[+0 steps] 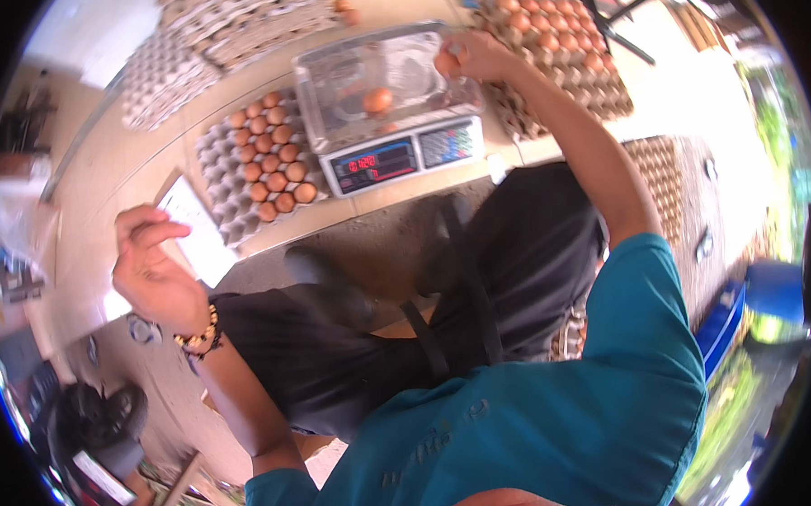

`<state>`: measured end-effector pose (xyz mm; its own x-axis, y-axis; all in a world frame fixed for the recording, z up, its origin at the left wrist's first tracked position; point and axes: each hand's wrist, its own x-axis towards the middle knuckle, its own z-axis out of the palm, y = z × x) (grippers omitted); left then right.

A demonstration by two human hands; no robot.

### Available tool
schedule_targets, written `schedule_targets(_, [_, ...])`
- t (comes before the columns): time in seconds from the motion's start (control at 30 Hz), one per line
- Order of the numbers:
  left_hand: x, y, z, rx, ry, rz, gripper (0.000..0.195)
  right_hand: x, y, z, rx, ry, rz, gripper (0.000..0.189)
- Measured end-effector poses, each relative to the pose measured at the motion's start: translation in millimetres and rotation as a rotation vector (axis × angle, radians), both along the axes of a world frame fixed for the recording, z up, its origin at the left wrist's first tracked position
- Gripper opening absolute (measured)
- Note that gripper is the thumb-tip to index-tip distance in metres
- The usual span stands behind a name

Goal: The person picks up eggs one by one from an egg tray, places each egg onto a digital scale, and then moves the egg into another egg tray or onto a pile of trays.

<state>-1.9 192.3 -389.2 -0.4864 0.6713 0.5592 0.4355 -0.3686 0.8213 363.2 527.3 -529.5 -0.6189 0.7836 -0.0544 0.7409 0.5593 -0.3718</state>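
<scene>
My right hand point(485, 56) grips a brown egg point(448, 63) over the right rim of a clear plastic tub point(326, 124). Inside the tub lies another brown egg point(377, 100). The tub rests on a white digital scale point(474, 154) with a lit red display. Left of the scale, a pulp egg tray point(218, 157) holds several brown eggs point(274, 162) in its right part; its left cups hold none. My left hand point(157, 269), with a beaded bracelet at the wrist, is raised near a white sheet of paper point(199, 234), fingers partly curled and holding nothing.
At back right, stacked pulp trays point(595, 98) carry many brown eggs point(551, 25) on top. Piles of pulp trays point(239, 15) stand at back left. More trays point(656, 179) lie to my right. Two eggs point(345, 9) sit on the tiled surface point(109, 192) behind the scale.
</scene>
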Motion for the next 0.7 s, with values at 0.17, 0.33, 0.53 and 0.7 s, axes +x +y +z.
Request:
schedule_targets(0.17, [-46,-8,-21,-0.029,0.245,-0.053,0.052,153,-47,85,-0.176,0.451,-0.200,0.032])
schedule_targets(0.33, [-53,-1,-29,-0.036,0.199,-0.074,0.045,384,-205,94,-0.192,0.639,-0.731,0.029])
schedule_targets(0.53, [-56,23,-37,-0.155,0.229,0.009,0.044,509,-467,30,-0.084,0.466,-1.695,0.043])
schedule_targets(0.7, [-65,35,-41,-0.130,0.087,-0.023,0.046,521,-593,-37,-0.041,0.310,-2.066,0.051])
